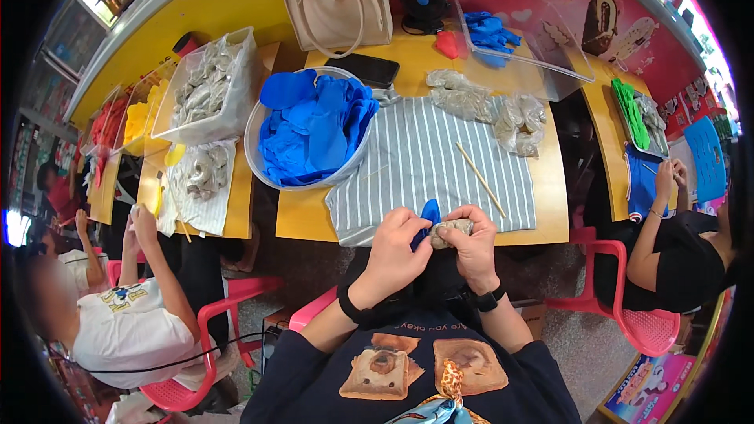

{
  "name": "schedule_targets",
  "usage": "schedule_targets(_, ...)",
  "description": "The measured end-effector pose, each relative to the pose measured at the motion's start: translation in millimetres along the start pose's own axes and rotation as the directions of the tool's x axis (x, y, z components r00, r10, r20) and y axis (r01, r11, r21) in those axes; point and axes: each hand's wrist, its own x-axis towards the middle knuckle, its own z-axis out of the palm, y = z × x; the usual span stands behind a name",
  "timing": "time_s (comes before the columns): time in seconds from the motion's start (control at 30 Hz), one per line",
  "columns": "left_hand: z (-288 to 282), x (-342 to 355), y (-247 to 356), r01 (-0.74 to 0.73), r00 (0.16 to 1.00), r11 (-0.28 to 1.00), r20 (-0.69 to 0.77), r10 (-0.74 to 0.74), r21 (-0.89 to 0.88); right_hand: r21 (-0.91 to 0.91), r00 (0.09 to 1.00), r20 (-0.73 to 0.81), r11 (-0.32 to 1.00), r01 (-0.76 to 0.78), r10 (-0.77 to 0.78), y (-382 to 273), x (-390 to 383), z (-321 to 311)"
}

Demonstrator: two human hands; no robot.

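Observation:
My left hand [395,255] is closed, pinching a limp blue balloon [430,210] that sticks up between the fingers. My right hand [476,255] is closed on a small grey-beige filled bag [448,234], its thumb pressed on top. The two hands meet just off the table's near edge, the balloon touching or very close to the bag. Before them lies a striped grey cloth [416,165], with a thin wooden stick [481,180] slanting across its right part. A clear round tub [253,141] at the left holds many flat blue balloons [326,129].
More filled bags [459,96] lie at the cloth's far right. Behind stand a clear bin [542,82] with blue finished pieces [488,35], a black phone [365,70], a canvas bag [338,8] and a small fan [424,4]. Other people sit at tables on both sides, in pink chairs [620,267].

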Motion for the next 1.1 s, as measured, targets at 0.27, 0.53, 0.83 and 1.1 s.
schedule_targets(0.27, -0.6, 2.0, -9.3, -0.014, 0.998, 1.0, 0.053, 0.015, -0.009, 0.019, 0.998, 0.067, 1.0, 0.012, -0.013, 7.2, 1.6, -4.1)
schedule_targets(0.53, 6.3, 2.7, -13.6, -0.086, 0.996, 0.996, -0.013, 0.086, 0.03, -0.135, 0.999, 0.029, 0.99, 0.043, -0.039, 5.5, 2.1, 1.2)
schedule_targets(0.83, 11.0, -4.2, -11.9, 0.064, 0.998, 0.954, 0.032, -0.057, -0.293, -0.58, 0.943, 0.028, 0.763, 0.286, -0.332, -7.0, -4.3, 18.4)
schedule_targets(1.1, 11.3, -2.3, -19.5, 0.226, 0.972, 0.812, 0.067, -0.225, -0.539, -0.27, 0.979, 0.06, 0.941, 0.203, -0.194, -21.7, -7.8, 20.6)
